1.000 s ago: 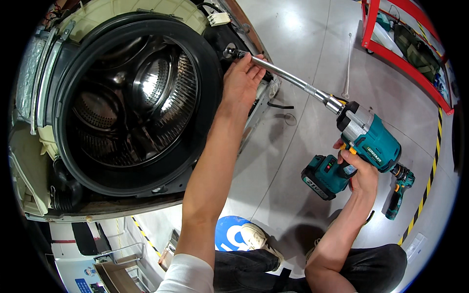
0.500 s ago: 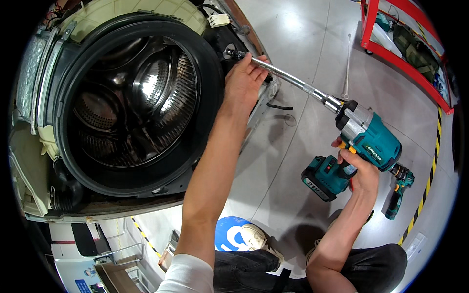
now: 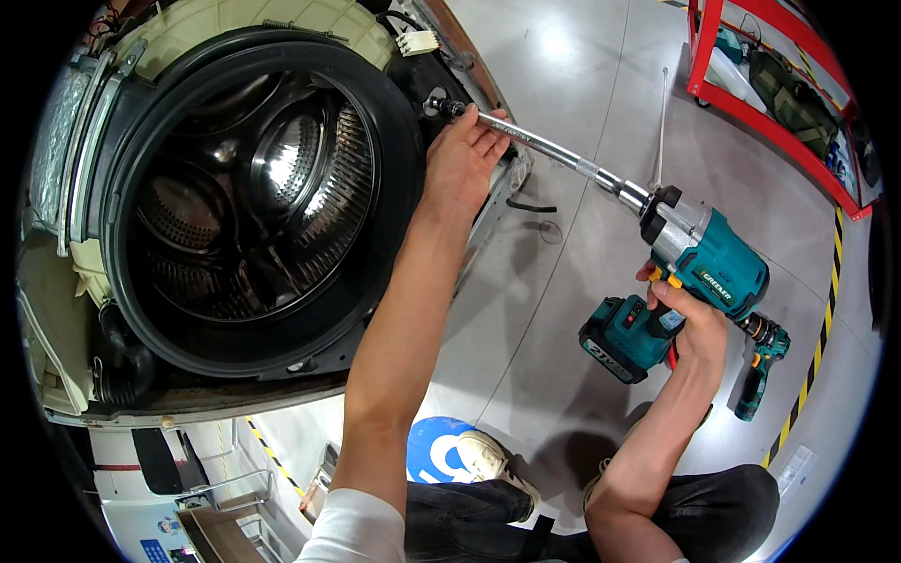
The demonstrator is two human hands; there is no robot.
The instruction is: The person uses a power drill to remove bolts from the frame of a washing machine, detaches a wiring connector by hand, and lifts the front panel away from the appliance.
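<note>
My right hand (image 3: 695,324) grips the handle of a teal and black cordless impact wrench (image 3: 718,263), index finger at the yellow trigger. From its nose a long chrome extension bar (image 3: 554,153) runs up and left. Close to the bar's far end, my left hand (image 3: 465,159) is closed around it with thumb and fingers. The dark socket (image 3: 451,108) on that end meets a round metal washer or bolt seat (image 3: 434,100) beside the opened front-loading washing machine's tub. The black rubber door seal (image 3: 122,235) rings the shiny steel drum (image 3: 291,169), left of my forearm.
A smaller teal cordless drill (image 3: 762,366) lies on the grey floor behind the wrench. Beyond it runs yellow-black floor tape (image 3: 815,361). A red cart (image 3: 784,117) with tools stands at the upper right. A long thin metal rod (image 3: 662,127) rests on the floor nearby.
The view has shifted slightly. Both hands keep their holds, and the bar stays lined up between the wrench and the machine.
</note>
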